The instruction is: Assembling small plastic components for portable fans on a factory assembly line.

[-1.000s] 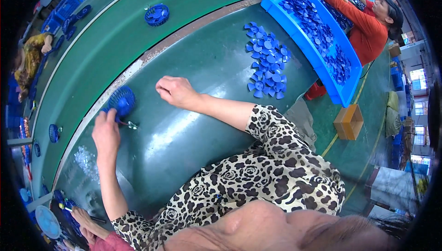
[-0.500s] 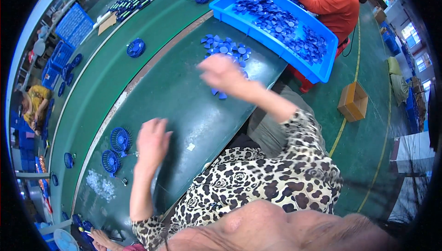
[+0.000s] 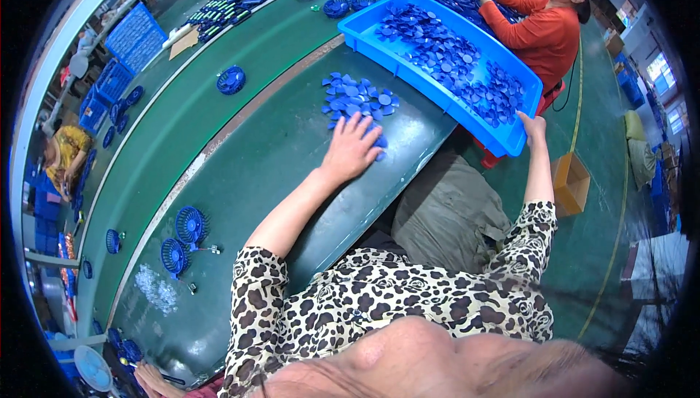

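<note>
My left hand [image 3: 350, 151] rests with fingers spread on the near side of a pile of small blue fan blades [image 3: 353, 99] on the green table. Further right, my right hand [image 3: 535, 128] grips the near right corner of a large blue tray [image 3: 408, 75], fingers at its rim. Loose blue fan blades [image 3: 430, 40] in great number lie in the tray, which juts past the table's edge. At the table's left part are two round blue fan housings [image 3: 190, 224] with wires, beside a scatter of small clear pieces [image 3: 155, 290].
A green conveyor belt [image 3: 191, 117] curves along the far side, carrying a fan housing [image 3: 231, 80]. A person in an orange top [image 3: 539, 37] sits beyond the tray. Another person's hand [image 3: 154, 382] shows at lower left. A cardboard box [image 3: 571, 183] stands on the floor.
My left hand has moved up and right onto the blade pile. My right hand has left the pile's side and taken hold of the tray's corner.
</note>
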Demonstrator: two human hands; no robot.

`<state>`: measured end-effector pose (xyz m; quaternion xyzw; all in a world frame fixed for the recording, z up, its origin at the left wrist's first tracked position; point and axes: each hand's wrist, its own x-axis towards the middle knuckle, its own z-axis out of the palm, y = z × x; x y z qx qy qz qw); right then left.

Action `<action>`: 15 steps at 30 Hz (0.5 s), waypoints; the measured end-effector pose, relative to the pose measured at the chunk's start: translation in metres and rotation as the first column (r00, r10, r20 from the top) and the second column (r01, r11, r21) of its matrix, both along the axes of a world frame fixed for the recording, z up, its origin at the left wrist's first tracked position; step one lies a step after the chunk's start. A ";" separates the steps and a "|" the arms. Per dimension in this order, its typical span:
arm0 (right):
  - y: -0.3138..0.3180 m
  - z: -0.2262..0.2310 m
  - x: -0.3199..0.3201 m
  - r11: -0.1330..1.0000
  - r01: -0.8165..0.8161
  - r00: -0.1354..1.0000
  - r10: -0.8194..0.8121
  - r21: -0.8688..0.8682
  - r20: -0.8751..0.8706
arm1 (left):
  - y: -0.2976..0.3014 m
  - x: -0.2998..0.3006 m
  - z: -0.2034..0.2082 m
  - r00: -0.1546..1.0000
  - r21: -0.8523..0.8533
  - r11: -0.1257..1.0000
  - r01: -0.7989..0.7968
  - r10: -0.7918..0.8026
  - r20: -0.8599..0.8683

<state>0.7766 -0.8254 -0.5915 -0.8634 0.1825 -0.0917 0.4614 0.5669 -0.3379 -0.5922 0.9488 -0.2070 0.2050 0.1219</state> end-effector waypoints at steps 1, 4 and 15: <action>0.011 -0.003 0.006 0.965 -0.015 0.999 0.026 0.263 -0.036 | 0.010 0.001 0.000 0.998 -0.005 0.998 -0.058 0.058 0.001; 0.031 -0.013 0.016 0.762 -0.065 0.985 0.152 0.645 -0.082 | 0.032 -0.022 0.011 0.986 -0.025 0.986 -0.165 0.165 0.007; 0.007 -0.043 -0.071 0.646 -0.036 0.992 0.118 0.763 -0.052 | 0.153 -0.233 0.032 0.588 0.236 0.553 -0.799 0.801 0.112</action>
